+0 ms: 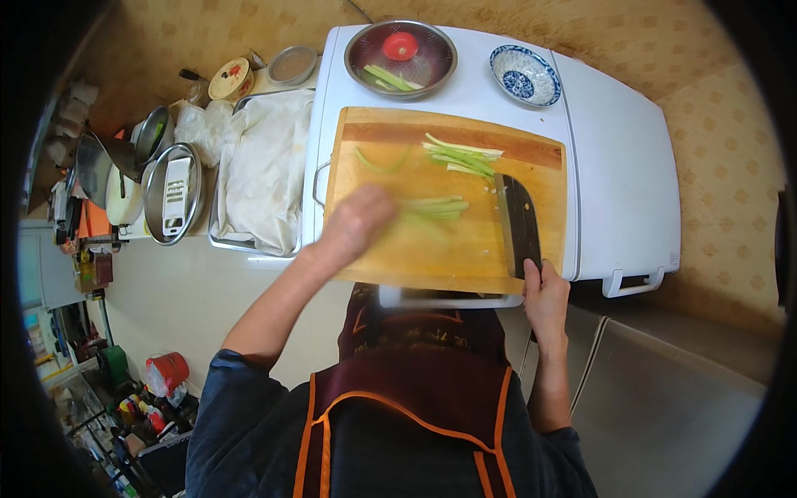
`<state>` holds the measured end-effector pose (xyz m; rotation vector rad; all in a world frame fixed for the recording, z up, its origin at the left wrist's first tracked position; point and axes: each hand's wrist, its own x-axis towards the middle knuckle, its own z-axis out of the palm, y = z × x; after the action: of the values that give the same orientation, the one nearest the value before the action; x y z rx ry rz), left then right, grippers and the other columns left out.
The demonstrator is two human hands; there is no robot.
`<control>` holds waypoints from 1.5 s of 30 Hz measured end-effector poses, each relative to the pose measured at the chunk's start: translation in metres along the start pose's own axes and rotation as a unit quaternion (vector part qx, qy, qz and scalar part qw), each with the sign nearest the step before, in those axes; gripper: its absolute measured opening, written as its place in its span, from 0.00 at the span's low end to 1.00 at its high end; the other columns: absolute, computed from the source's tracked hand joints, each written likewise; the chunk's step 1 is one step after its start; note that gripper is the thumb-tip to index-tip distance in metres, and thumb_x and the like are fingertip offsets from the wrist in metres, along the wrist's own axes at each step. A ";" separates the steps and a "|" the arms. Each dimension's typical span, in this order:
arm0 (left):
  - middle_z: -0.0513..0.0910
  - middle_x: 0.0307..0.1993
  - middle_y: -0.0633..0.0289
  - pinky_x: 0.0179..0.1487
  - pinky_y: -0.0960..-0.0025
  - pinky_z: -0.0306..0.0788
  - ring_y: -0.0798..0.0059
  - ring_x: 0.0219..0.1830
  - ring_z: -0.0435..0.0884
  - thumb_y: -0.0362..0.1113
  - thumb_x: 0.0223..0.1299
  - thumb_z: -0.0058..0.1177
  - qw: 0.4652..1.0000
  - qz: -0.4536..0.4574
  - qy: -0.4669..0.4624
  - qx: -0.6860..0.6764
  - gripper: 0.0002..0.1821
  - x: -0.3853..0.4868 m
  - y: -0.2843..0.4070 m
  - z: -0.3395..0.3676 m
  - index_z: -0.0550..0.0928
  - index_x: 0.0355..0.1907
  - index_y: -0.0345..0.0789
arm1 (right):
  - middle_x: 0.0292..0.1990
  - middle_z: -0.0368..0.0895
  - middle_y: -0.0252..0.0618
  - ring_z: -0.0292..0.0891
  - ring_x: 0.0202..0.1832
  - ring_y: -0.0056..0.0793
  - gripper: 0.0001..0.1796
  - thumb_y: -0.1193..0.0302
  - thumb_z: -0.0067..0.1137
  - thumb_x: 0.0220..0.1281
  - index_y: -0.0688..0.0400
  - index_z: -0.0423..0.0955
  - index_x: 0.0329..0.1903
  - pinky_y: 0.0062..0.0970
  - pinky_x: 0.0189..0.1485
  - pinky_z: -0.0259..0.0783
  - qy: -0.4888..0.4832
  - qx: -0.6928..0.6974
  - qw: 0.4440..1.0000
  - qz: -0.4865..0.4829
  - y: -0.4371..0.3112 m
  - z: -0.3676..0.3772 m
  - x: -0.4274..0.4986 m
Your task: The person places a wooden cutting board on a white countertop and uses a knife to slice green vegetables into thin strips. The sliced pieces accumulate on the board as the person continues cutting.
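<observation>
My right hand (pixel 545 299) grips the handle of a kitchen cleaver (pixel 518 218). Its dark, broad blade lies over the right part of a wooden cutting board (pixel 373 264). Blurred by motion, my left hand (pixel 364 218) is over the left part of the board with its fingers curled. Pale green celery sticks (pixel 445 206) reach to its fingertips, some of them blurred too; whether the fingers hold any cannot be told. Farther up the board lies a bunch of cut celery sticks (pixel 464 155), near the blade's tip. One thin curved green strip (pixel 381 168) rests at upper left.
Behind the board, a steel colander (pixel 429 81) holds celery and a red object, with a blue-and-white bowl (pixel 526 78) to its right. The board lies on a white appliance (pixel 622 155). On the left are a cloth-covered tray (pixel 264 174) and a grater (pixel 177 194) in a steel bowl.
</observation>
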<state>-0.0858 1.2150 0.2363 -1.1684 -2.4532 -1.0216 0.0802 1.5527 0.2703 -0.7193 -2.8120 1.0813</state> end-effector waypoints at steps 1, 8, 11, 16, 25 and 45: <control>0.85 0.38 0.53 0.47 0.55 0.82 0.52 0.42 0.85 0.22 0.53 0.71 1.000 -0.010 -0.018 -0.012 0.11 -0.008 0.006 0.012 0.88 0.40 0.32 | 0.21 0.75 0.58 0.71 0.22 0.59 0.21 0.66 0.64 0.80 0.67 0.71 0.32 0.45 0.27 0.67 -0.024 0.043 0.998 0.025 -0.003 -0.005 0.000; 0.86 0.39 0.50 0.51 0.54 0.82 0.49 0.47 0.86 0.22 0.57 0.67 0.985 -0.093 -0.148 -0.001 0.09 -0.031 0.001 0.042 0.89 0.41 0.31 | 0.22 0.79 0.58 0.78 0.26 0.63 0.19 0.64 0.66 0.78 0.65 0.74 0.33 0.50 0.31 0.73 -0.140 -0.124 0.966 -0.177 -0.035 -0.038 0.000; 0.86 0.39 0.49 0.53 0.53 0.82 0.47 0.48 0.86 0.22 0.58 0.65 0.976 -0.116 -0.187 -0.003 0.07 -0.027 -0.001 0.040 0.89 0.40 0.29 | 0.22 0.80 0.57 0.80 0.28 0.64 0.19 0.62 0.64 0.78 0.62 0.76 0.33 0.55 0.33 0.75 -0.186 -0.193 0.937 -0.223 -0.048 -0.037 0.000; 0.86 0.39 0.48 0.53 0.53 0.82 0.46 0.48 0.86 0.22 0.58 0.64 0.973 -0.137 -0.187 -0.017 0.07 -0.023 0.000 0.040 0.89 0.40 0.27 | 0.21 0.80 0.54 0.81 0.27 0.61 0.17 0.61 0.61 0.80 0.59 0.77 0.35 0.54 0.33 0.76 -0.197 -0.277 0.896 -0.287 -0.065 -0.033 0.011; 0.86 0.38 0.49 0.53 0.53 0.82 0.47 0.47 0.86 0.21 0.57 0.65 0.980 -0.133 -0.147 -0.022 0.07 -0.027 0.004 0.041 0.89 0.40 0.27 | 0.20 0.81 0.50 0.84 0.28 0.56 0.16 0.61 0.61 0.80 0.59 0.77 0.35 0.51 0.34 0.78 -0.220 -0.315 0.856 -0.346 -0.078 -0.026 0.030; 0.86 0.38 0.50 0.53 0.53 0.83 0.48 0.47 0.87 0.21 0.57 0.64 0.980 -0.133 -0.144 -0.023 0.09 -0.027 0.003 0.042 0.91 0.41 0.28 | 0.22 0.82 0.52 0.84 0.31 0.58 0.16 0.61 0.63 0.79 0.59 0.78 0.35 0.51 0.36 0.78 -0.241 -0.305 0.854 -0.345 -0.077 -0.033 0.041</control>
<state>-0.0622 1.2290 0.1942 -1.0872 -2.8906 -1.0470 0.0187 1.5409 0.3397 0.6688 -3.3686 0.2424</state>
